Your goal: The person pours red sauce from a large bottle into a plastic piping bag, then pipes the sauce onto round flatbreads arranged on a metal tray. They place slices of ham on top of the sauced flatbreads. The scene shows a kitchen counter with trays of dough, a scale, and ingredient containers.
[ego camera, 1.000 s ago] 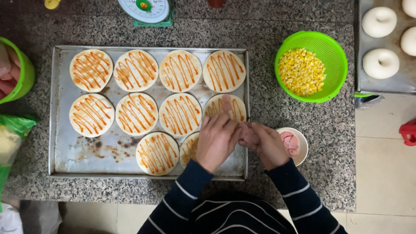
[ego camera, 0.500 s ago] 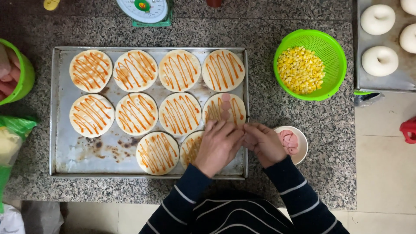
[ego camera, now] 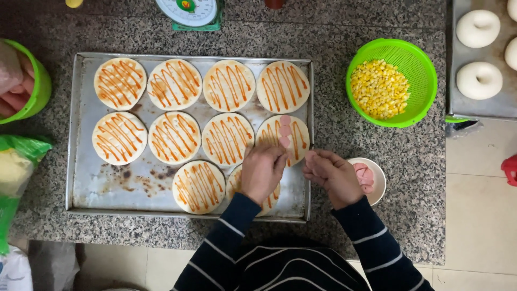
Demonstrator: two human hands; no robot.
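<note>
A green bowl (ego camera: 39, 86) holding pink sausages is sitting at the far left of the speckled stone surface (ego camera: 334, 140), with a green-and-yellow bag (ego camera: 16, 178) lying just below it at the surface's edge. Beside them a metal baking tray (ego camera: 81, 161) is carrying ten round dough bases (ego camera: 174, 84) in rows, each striped with orange sauce. The base at the right end of the middle row, the topped base (ego camera: 299, 134), is carrying pink sausage slices (ego camera: 284, 129) in a line down its middle. The person's left hand (ego camera: 262, 171) is reaching over the tray's lower right part, fingers curled downward with the tips meeting over the lower edge of that topped base and partly covering the base in the bottom row; whether a slice is pinched between them cannot be told. Just to its right, over the tray's right rim, the right hand (ego camera: 329, 173) is cupping loosely around a few pink slices, thumb pressing on them. A small white bowl (ego camera: 377, 180) with more pink slices is sitting right behind that hand, touching it. Farther up and right, a green colander (ego camera: 417, 70) is holding yellow corn kernels (ego camera: 379, 89). At the far right, a second tray (ego camera: 484, 108) is bearing white dough rings (ego camera: 478, 80).
</note>
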